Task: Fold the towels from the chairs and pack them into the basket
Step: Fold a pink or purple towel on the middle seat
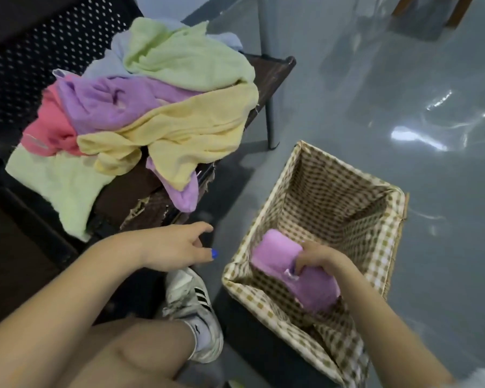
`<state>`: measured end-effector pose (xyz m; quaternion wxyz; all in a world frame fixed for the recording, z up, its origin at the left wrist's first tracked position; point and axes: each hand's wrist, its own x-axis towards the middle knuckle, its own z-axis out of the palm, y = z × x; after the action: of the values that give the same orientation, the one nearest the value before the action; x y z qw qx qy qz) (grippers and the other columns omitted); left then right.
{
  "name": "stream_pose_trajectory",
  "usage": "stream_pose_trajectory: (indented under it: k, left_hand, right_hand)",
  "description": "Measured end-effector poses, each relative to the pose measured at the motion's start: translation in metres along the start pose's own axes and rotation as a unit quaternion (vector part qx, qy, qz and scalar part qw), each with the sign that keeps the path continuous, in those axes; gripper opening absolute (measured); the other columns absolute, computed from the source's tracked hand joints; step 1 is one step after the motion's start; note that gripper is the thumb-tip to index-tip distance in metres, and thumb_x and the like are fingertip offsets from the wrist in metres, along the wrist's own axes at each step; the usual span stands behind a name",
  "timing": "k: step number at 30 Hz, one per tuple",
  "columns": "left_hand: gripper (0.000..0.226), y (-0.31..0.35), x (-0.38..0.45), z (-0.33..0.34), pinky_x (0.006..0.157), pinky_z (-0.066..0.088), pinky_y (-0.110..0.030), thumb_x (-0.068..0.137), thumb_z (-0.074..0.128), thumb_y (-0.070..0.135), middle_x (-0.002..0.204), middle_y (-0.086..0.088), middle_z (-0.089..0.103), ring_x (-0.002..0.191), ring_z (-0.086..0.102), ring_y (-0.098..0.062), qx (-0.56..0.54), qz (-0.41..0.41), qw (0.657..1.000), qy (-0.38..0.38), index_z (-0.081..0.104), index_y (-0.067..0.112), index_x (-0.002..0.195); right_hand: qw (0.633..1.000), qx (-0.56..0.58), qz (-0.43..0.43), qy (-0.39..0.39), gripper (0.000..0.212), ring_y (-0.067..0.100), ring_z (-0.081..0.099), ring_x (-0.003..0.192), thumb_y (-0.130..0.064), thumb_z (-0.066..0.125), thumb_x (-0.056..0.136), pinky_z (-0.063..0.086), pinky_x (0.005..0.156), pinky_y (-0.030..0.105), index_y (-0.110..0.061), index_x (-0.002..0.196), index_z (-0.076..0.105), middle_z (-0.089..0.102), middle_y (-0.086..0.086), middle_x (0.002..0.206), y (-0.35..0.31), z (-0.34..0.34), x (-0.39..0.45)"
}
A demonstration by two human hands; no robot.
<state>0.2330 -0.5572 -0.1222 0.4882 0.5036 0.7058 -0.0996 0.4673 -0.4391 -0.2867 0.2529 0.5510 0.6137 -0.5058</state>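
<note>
A folded purple towel [275,256] sits inside the basket [387,228], which has a brown-and-cream checked lining and stands on the floor at the lower right. My right hand [317,260] reaches into the basket and grips that towel from above. My left hand [177,246] hovers between the chair and the basket, fingers relaxed, holding nothing. On the dark chair seat [129,191] lies a loose heap of towels: a yellow towel [179,130], a purple towel [109,102], a pink towel [51,130] and light green towels [185,57].
The chair's perforated black backrest [39,51] stands at the upper left. A metal leg [266,79] rises behind the chair. My knee and a white striped shoe [191,301] are beside the basket. Grey glossy floor [389,93] spreads to the right.
</note>
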Motion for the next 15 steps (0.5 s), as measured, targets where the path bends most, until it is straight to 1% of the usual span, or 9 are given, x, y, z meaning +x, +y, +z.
stream_pose_trajectory:
  k: [1, 2, 3, 4, 6, 8, 10, 12, 15]
  left_hand:
    - [0.062, -0.001, 0.002, 0.001, 0.095, 0.041, -0.028, 0.096, 0.048, 0.040, 0.121, 0.004, 0.056, 0.108, 0.056, -0.014, -0.009, 0.003, 1.000, 0.002, 0.021, 0.023, 0.149]
    - [0.061, -0.001, 0.003, 0.002, 0.095, 0.041, -0.028, 0.096, 0.048, 0.040, 0.120, 0.006, 0.055, 0.107, 0.057, -0.014, -0.018, 0.007, 1.000, 0.004, 0.022, 0.024, 0.149]
    - [0.060, -0.002, 0.004, 0.003, 0.095, 0.042, -0.027, 0.096, 0.047, 0.040, 0.122, 0.007, 0.053, 0.108, 0.057, -0.013, -0.023, 0.010, 1.000, 0.005, 0.022, 0.025, 0.148]
    - [0.060, -0.002, 0.004, 0.003, 0.095, 0.042, -0.026, 0.096, 0.047, 0.041, 0.124, 0.007, 0.050, 0.108, 0.056, -0.012, -0.025, 0.012, 1.000, 0.005, 0.021, 0.027, 0.149]
    - [0.061, -0.002, 0.005, 0.003, 0.092, 0.040, -0.020, 0.096, 0.045, 0.042, 0.128, 0.008, 0.048, 0.108, 0.053, -0.007, -0.019, 0.015, 1.000, 0.001, 0.019, 0.029, 0.149]
    - [0.061, -0.001, 0.005, 0.003, 0.084, 0.038, -0.015, 0.097, 0.045, 0.042, 0.127, 0.009, 0.049, 0.106, 0.050, -0.006, -0.011, 0.019, 1.000, -0.003, 0.017, 0.029, 0.150]
    - [0.063, 0.001, 0.005, 0.004, 0.082, 0.037, -0.016, 0.097, 0.045, 0.043, 0.129, 0.008, 0.048, 0.110, 0.049, -0.006, -0.009, 0.026, 1.000, -0.012, 0.015, 0.030, 0.150]
    - [0.063, 0.001, 0.007, 0.006, 0.087, 0.034, -0.017, 0.096, 0.045, 0.044, 0.133, 0.009, 0.045, 0.115, 0.048, -0.006, -0.020, 0.033, 0.999, -0.028, 0.014, 0.032, 0.150]
    - [0.063, -0.004, 0.010, 0.007, 0.087, 0.036, -0.018, 0.095, 0.046, 0.045, 0.129, 0.013, 0.046, 0.105, 0.049, -0.004, -0.048, 0.036, 0.997, -0.046, 0.016, 0.034, 0.149]
  right_hand:
    - [0.992, -0.120, 0.015, -0.038, 0.024, 0.020, 0.057, 0.082, -0.019, 0.074, 0.074, 0.046, 0.055, 0.022, -0.010, 0.093, 0.063, 0.061, 0.006, 0.099, -0.006, -0.002, 0.009]
    - [0.975, -0.207, 0.023, -0.073, 0.021, 0.021, 0.055, 0.090, -0.017, 0.067, 0.084, 0.048, 0.064, 0.025, -0.007, 0.102, 0.064, 0.060, 0.009, 0.111, -0.010, -0.003, 0.019]
    - [0.959, -0.263, 0.032, -0.106, 0.029, 0.023, 0.053, 0.099, -0.015, 0.061, 0.089, 0.049, 0.076, 0.028, -0.006, 0.116, 0.063, 0.056, 0.010, 0.124, -0.014, -0.002, 0.023]
    - [0.948, -0.285, 0.047, -0.135, 0.036, 0.024, 0.050, 0.104, -0.014, 0.057, 0.092, 0.046, 0.084, 0.030, -0.010, 0.129, 0.058, 0.051, 0.009, 0.133, -0.013, 0.001, 0.035]
    - [0.937, -0.293, 0.088, -0.172, 0.046, 0.025, 0.050, 0.109, -0.019, 0.061, 0.090, 0.044, 0.090, 0.032, -0.013, 0.135, 0.052, 0.049, 0.007, 0.137, -0.005, 0.010, 0.056]
    - [0.936, -0.267, 0.115, -0.200, 0.067, 0.029, 0.055, 0.113, -0.029, 0.075, 0.071, 0.046, 0.098, 0.038, -0.012, 0.132, 0.053, 0.054, 0.008, 0.134, 0.010, 0.023, 0.081]
    - [0.938, -0.235, 0.126, -0.222, 0.084, 0.033, 0.056, 0.113, -0.025, 0.080, 0.055, 0.046, 0.100, 0.046, -0.009, 0.133, 0.052, 0.059, 0.013, 0.128, 0.035, 0.036, 0.127]
    - [0.948, -0.185, 0.124, -0.226, 0.078, 0.034, 0.056, 0.112, -0.017, 0.075, 0.058, 0.046, 0.101, 0.048, -0.008, 0.132, 0.051, 0.059, 0.014, 0.125, 0.048, 0.051, 0.149]
    - [0.970, -0.125, 0.110, -0.174, 0.076, 0.029, 0.057, 0.110, -0.019, 0.075, 0.058, 0.048, 0.099, 0.043, -0.006, 0.129, 0.052, 0.059, 0.011, 0.125, 0.036, 0.061, 0.129]
